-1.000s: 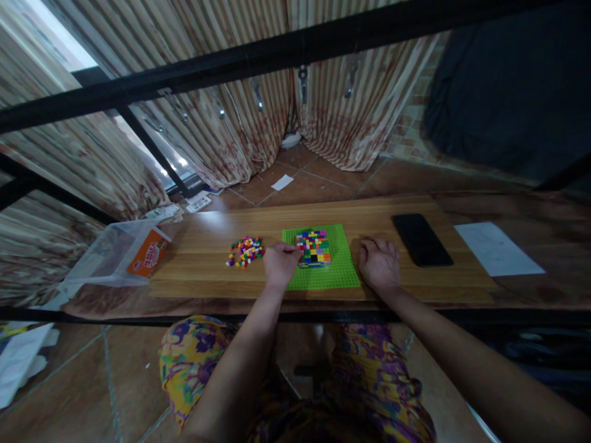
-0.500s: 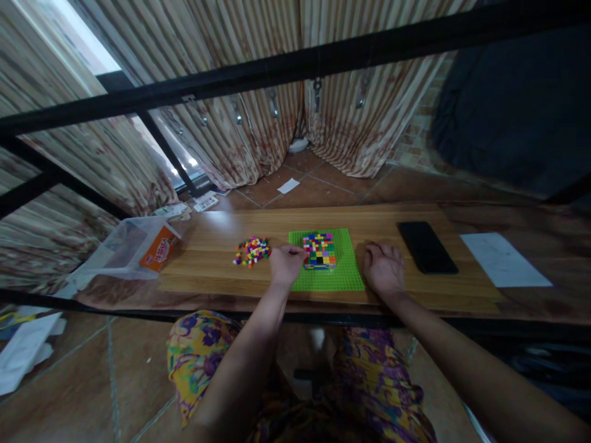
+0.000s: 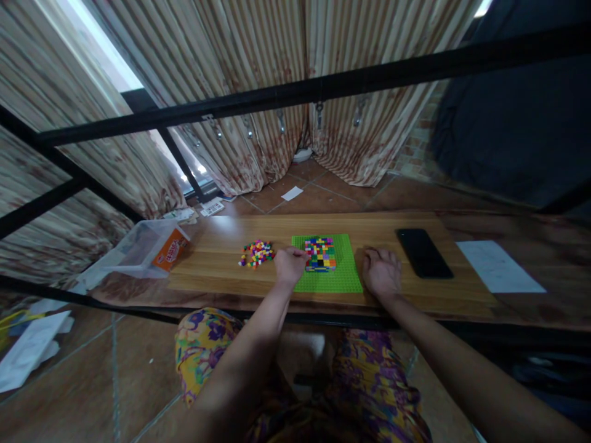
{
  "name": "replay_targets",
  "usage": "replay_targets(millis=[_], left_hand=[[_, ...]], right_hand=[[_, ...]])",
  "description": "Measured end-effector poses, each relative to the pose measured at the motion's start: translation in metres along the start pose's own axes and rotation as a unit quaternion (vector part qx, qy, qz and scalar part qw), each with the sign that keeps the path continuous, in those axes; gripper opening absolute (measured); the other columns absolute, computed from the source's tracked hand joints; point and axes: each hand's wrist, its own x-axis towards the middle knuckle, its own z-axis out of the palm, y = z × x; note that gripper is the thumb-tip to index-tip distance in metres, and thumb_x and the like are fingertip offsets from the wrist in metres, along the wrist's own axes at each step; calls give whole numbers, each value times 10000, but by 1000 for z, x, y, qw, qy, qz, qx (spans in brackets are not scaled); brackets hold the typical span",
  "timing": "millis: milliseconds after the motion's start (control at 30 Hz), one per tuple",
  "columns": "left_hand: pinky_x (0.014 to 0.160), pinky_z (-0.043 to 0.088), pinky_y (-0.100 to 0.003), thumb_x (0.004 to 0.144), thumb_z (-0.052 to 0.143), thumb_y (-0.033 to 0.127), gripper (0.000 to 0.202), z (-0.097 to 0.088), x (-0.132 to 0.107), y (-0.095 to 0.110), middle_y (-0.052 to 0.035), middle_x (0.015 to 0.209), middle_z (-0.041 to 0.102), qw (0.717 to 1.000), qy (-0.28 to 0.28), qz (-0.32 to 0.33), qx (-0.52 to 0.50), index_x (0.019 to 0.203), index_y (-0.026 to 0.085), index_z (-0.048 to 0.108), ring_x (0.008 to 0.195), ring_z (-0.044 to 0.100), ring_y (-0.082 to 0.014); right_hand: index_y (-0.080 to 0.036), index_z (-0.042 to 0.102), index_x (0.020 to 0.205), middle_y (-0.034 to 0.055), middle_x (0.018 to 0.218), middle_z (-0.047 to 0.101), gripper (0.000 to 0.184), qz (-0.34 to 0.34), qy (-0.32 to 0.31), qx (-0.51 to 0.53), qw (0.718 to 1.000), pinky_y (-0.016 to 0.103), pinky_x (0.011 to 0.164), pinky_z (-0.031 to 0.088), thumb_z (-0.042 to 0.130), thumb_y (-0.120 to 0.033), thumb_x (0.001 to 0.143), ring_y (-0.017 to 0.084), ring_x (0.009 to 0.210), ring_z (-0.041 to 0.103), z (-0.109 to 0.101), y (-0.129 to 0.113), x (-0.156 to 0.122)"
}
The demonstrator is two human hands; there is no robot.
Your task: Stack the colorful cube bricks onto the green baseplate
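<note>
A green baseplate (image 3: 339,280) lies on the wooden table (image 3: 221,252), with a block of many-coloured small bricks (image 3: 320,253) built on its far half. My left hand (image 3: 289,266) rests at the plate's left edge, fingers curled in a pinch against the brick block; what it holds is too small to make out. A loose pile of small coloured bricks (image 3: 257,253) lies just left of that hand. My right hand (image 3: 381,272) lies on the table right of the plate, fingers curled loosely, holding nothing.
A black phone (image 3: 423,252) lies right of my right hand, and a white sheet of paper (image 3: 500,265) further right. A clear plastic box (image 3: 138,248) with an orange label sits at the table's left end. A black metal frame bar (image 3: 323,86) crosses overhead.
The camera has tilted up and drawn back, so the table looks smaller. My left hand stays at the brick block and my right hand stays still.
</note>
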Motion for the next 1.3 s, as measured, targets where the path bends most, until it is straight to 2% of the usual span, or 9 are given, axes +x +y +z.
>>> replay_targets(millis=[200,333,433,633,833,933,1067,1200,1300], left_hand=[[546,462,-190,699,691,277,110,2,2,-14,11,596,677,998,-11,5,-59,666,174,716,604,634,-118],[497,453,-184,814,568,334,252,2,-1,-20,-23,633,692,992,-10,-58,-115,680,157,688,589,648,-122],[490,465,-194,851,508,323,267,4,-4,-23,-36,698,707,981,-21,-103,-166,726,157,675,578,651,-121],[510,459,-202,818,561,353,280,13,-7,-29,2,553,631,990,-17,-45,-130,628,172,657,529,594,-113],[547,466,-212,840,524,355,289,10,-11,-35,1,587,650,990,-47,-31,-132,683,178,689,575,612,-124],[565,469,-213,837,531,353,270,-4,-16,-45,1,627,663,987,-61,-22,-147,714,173,691,608,622,-128],[645,474,-229,818,549,279,201,-45,-27,-66,-14,711,695,997,-25,9,-67,775,161,707,693,636,-145],[746,474,-247,794,573,205,172,-89,-36,-82,-42,844,735,995,64,-53,51,876,165,718,793,662,-162],[753,466,-250,812,563,210,182,-104,-35,-87,-47,878,737,981,100,-96,136,916,183,710,802,666,-166]], right_hand=[[-156,625,1153,141,1146,602,367,0,-5,16,1000,417,872,342,370,-248,906,290,1045,471,0,1,1],[-159,634,1137,141,1125,608,365,-1,5,19,1000,428,873,340,375,-251,896,296,1030,474,2,1,1],[-158,633,1133,136,1144,604,362,-1,6,17,1000,418,868,342,376,-255,899,292,1031,474,2,2,1],[-155,638,1121,130,1144,608,356,-1,8,9,1000,404,858,340,375,-263,907,290,1035,479,2,2,1],[-153,632,1129,131,1151,612,352,-10,20,2,1000,403,844,346,383,-259,904,289,1026,480,5,4,0],[-152,633,1125,132,1136,617,346,-15,20,-8,1000,402,839,357,387,-263,908,286,1018,486,7,6,0],[-146,638,1110,130,1103,619,335,-28,30,-13,999,398,842,368,404,-267,903,279,998,500,11,10,0],[-143,639,1110,130,1091,614,341,-40,41,-13,998,394,834,374,401,-277,905,276,985,508,13,13,-1],[-138,638,1115,138,1099,609,350,-41,41,-14,998,394,824,373,397,-287,909,286,998,504,13,14,-2]])
